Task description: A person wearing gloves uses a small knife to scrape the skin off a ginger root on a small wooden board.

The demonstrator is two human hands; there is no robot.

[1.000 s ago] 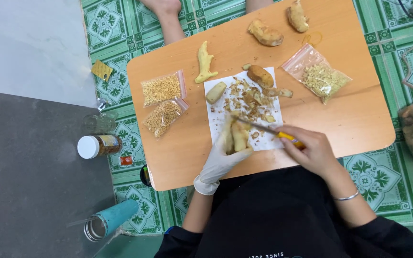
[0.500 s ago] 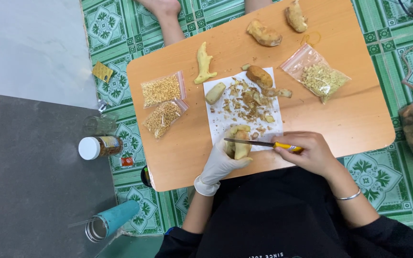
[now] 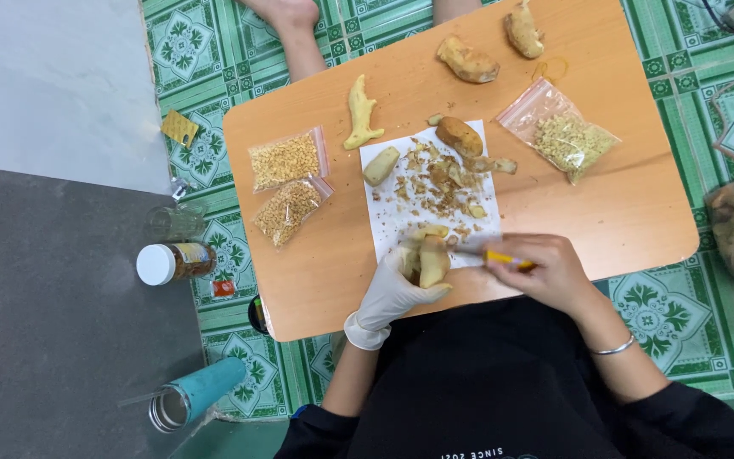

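From the head camera, looking straight down, a small wooden table [image 3: 605, 212] stands on green patterned floor tiles [image 3: 214, 51], and a white paper sheet [image 3: 392, 217] lies near the table's middle, strewn with brown peelings [image 3: 443, 178].

At the near edge of the sheet, the left hand [image 3: 392, 289] — in a white glove — is closed around a pale piece of ginger [image 3: 429, 257], fingers wrapped under and beside it. Just right of the sheet's near corner, the bare right hand [image 3: 550, 270] is clamped on a yellow-handled knife [image 3: 503, 257]; its blade points toward the ginger, though whether the tip touches it cannot be told.

On the sheet's far side lie a peeled chunk [image 3: 381, 166] and an unpeeled brown piece [image 3: 459, 136]. Beyond the sheet, toward the far edge of the table, rest a peeled forked root [image 3: 360, 113] and two more unpeeled roots [image 3: 467, 59].

Left of the sheet sit two small clear bags of chopped bits [image 3: 286, 183]; right of it, a third bag [image 3: 564, 136].

Off the table, left of the sheet, stand a white-capped jar [image 3: 172, 262] and a teal bottle [image 3: 193, 393] — both on the floor.
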